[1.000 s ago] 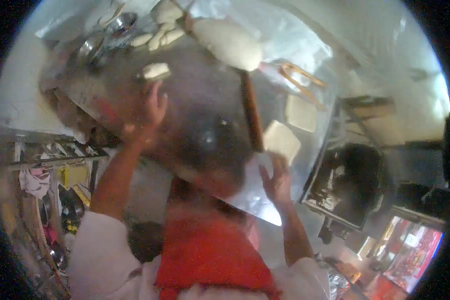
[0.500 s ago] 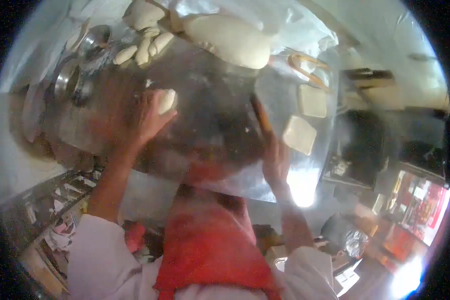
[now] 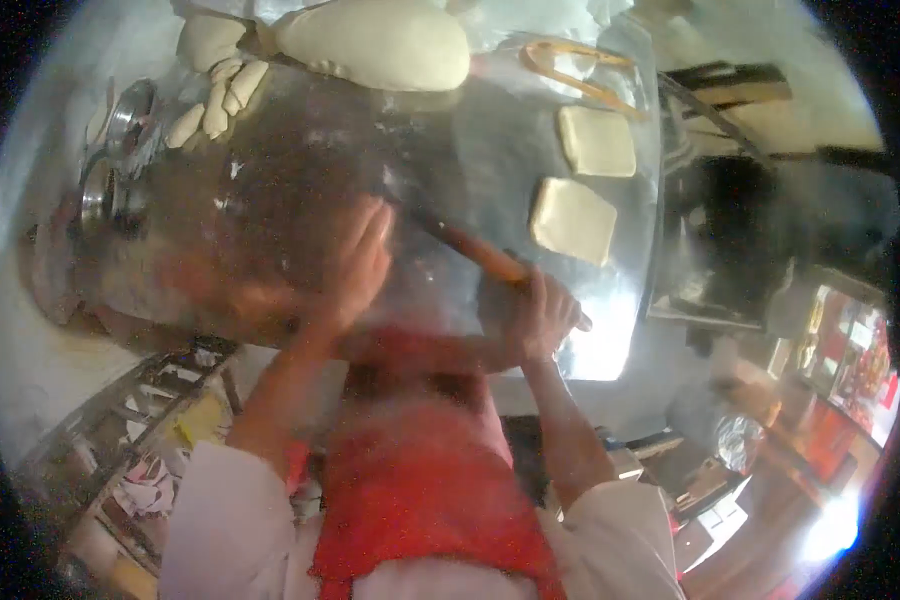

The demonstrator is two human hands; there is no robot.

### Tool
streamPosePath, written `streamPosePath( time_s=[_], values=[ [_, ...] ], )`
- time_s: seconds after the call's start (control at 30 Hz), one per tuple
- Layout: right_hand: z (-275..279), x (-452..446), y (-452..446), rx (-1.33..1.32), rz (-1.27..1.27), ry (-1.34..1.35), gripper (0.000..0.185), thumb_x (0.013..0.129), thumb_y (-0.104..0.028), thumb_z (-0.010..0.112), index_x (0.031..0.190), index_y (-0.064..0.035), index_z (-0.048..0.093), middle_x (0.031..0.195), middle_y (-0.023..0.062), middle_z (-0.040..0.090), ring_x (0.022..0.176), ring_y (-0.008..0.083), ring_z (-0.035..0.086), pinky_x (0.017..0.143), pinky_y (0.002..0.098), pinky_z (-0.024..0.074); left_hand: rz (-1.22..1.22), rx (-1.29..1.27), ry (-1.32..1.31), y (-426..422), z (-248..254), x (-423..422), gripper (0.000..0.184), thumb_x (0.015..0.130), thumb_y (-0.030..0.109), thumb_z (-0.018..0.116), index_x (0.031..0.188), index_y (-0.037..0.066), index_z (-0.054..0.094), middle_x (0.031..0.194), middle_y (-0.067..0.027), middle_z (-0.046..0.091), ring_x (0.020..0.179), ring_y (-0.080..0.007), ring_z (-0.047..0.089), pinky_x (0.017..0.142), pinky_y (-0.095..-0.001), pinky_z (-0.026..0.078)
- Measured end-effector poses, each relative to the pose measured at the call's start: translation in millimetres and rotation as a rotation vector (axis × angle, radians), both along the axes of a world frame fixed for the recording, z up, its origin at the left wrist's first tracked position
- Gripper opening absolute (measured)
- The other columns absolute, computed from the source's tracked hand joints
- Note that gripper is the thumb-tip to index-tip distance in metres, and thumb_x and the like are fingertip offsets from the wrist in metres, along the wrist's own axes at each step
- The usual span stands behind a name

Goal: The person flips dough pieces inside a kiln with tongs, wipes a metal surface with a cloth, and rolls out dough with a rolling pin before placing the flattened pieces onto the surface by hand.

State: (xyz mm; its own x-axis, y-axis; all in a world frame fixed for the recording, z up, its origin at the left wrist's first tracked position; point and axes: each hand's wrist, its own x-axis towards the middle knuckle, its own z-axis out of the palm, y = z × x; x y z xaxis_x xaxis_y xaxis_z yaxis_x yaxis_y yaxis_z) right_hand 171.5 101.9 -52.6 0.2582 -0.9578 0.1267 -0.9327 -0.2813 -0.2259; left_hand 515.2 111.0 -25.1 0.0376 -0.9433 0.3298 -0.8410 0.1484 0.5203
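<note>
Nearest, a red cloth apron (image 3: pixel 425 490) hangs before the shiny metal counter (image 3: pixel 500 150). The right hand (image 3: pixel 550 315) is clamped round a slanting wooden rolling pin (image 3: pixel 490 259); the left hand (image 3: pixel 362 265) has straight fingers together, its grip unclear. Beyond lie flat, rounded-cornered dough squares (image 3: pixel 574 222), stubby dough rolls (image 3: pixel 216 108) and a smooth, bulging dough mass (image 3: pixel 380 45).

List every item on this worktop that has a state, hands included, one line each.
Left hand: fingers extended; anything beneath is hidden.
Right hand: closed around the rolling pin.
Rolling pin: gripped, slanting across the worktop.
Dough squares: lying flat.
Large dough: one smooth, rounded mass.
Small dough pieces: elongated, clustered.
Tongs: lying, arms apart.
</note>
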Motion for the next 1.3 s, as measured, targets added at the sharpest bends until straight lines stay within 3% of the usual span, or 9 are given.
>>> streamPosePath(
  time_s=[0.07,0.1,0.2,0.5,0.67,0.73,0.77,0.97,1.3],
  values=[
    [8.0,5.1,0.4,0.016,-0.001,0.045,0.063,0.094,-0.032,0.054,0.155,-0.0197,0.047,0.139,0.0078,0.058,0.13,0.0313,0.05,0.113,0.0541,0.0262,0.0,0.061,-0.056,41.1,22.6,-14.1,0.05,0.087,0.002,0.068,0.137,0.001,0.063,0.147,-0.0184,0.054,0.137,-0.0369,0.052,0.115,-0.0476,0.044],
    [18.1,6.9,-1.3,-0.017,0.026,-0.024,0.065,0.092,-0.029,0.057,0.156,-0.0197,0.046,0.138,0.0078,0.058,0.128,0.0311,0.052,0.111,0.0534,0.0282,-0.077,0.034,-0.032,56.4,4.4,-10.4,0.064,0.092,0.003,0.065,0.153,0.001,0.045,0.157,-0.0222,0.043,0.145,-0.0401,0.043,0.121,-0.0444,0.036],
    [22.8,-1.9,-6.6,-0.012,0.1,-0.071,0.065,0.092,-0.027,0.058,0.155,-0.0194,0.046,0.138,0.0077,0.059,0.125,0.0317,0.054,0.108,0.0537,0.0312,0.001,0.232,0.139,54.7,32.6,-23.7,0.068,0.094,0.006,0.067,0.156,0.001,0.04,0.156,-0.0247,0.044,0.145,-0.0426,0.041,0.121,-0.0475,0.034],
    [46.5,-25.5,-6.0,0.16,0.042,-0.046,0.049,0.092,-0.023,0.069,0.139,-0.0132,0.059,0.134,0.0105,0.06,0.119,0.0359,0.057,0.103,0.0515,0.0427,0.303,0.363,-0.332,-26.0,24.1,-18.0,0.062,0.106,0.039,0.047,0.159,0.01,0.037,0.165,-0.014,0.035,0.153,-0.0438,0.027,0.122,-0.0648,0.019],
    [93.0,33.3,-6.8,0.225,0.076,-0.131,0.039,0.091,-0.019,0.071,0.128,-0.0125,0.064,0.129,0.0106,0.063,0.115,0.0343,0.06,0.097,0.0493,0.0437,0.269,0.474,-0.223,-26.0,28.4,5.8,0.068,0.108,0.048,0.043,0.162,0.008,0.03,0.169,-0.0147,0.028,0.156,-0.0391,0.024,0.125,-0.0584,0.018],
    [114.0,65.7,-4.1,0.143,0.22,-0.119,0.038,0.093,-0.018,0.069,0.13,-0.013,0.063,0.132,0.0113,0.062,0.118,0.0341,0.06,0.096,0.0496,0.0438,0.275,0.452,0.644,-23.0,29.0,39.0,0.068,0.108,0.049,0.042,0.157,0.002,0.038,0.163,-0.0179,0.04,0.152,-0.0388,0.034,0.125,-0.0477,0.025],
    [116.6,83.9,-3.6,0.161,0.216,-0.118,0.038,0.093,-0.018,0.069,0.13,-0.013,0.063,0.132,0.0113,0.062,0.118,0.0341,0.06,0.096,0.0496,0.0438,0.276,0.405,0.558,-15.5,44.0,48.6,0.065,0.109,0.045,0.043,0.156,0.0,0.039,0.159,-0.0207,0.044,0.15,-0.0385,0.037,0.124,-0.0408,0.026],
    [62.1,143.9,-31.4,0.157,0.387,-0.076,0.069,0.101,-0.042,0.055,0.157,-0.0045,0.04,0.158,0.018,0.046,0.145,0.0367,0.044,0.113,0.0532,0.0349,0.132,0.289,-0.251,-14.6,40.6,60.9,0.068,0.103,0.048,0.055,0.16,0.016,0.036,0.163,-0.0122,0.04,0.152,-0.0386,0.033,0.119,-0.0715,0.018],
    [65.8,158.3,-73.3,0.106,0.428,-0.038,0.082,0.096,-0.066,0.053,0.156,-0.01,0.043,0.155,0.0205,0.049,0.142,0.0401,0.048,0.112,0.0556,0.0398,0.12,0.312,-0.234,-39.4,24.9,77.7,0.065,0.105,0.048,0.052,0.161,0.019,0.035,0.165,-0.0092,0.037,0.154,-0.0381,0.029,0.12,-0.0704,0.017]
  ],
)
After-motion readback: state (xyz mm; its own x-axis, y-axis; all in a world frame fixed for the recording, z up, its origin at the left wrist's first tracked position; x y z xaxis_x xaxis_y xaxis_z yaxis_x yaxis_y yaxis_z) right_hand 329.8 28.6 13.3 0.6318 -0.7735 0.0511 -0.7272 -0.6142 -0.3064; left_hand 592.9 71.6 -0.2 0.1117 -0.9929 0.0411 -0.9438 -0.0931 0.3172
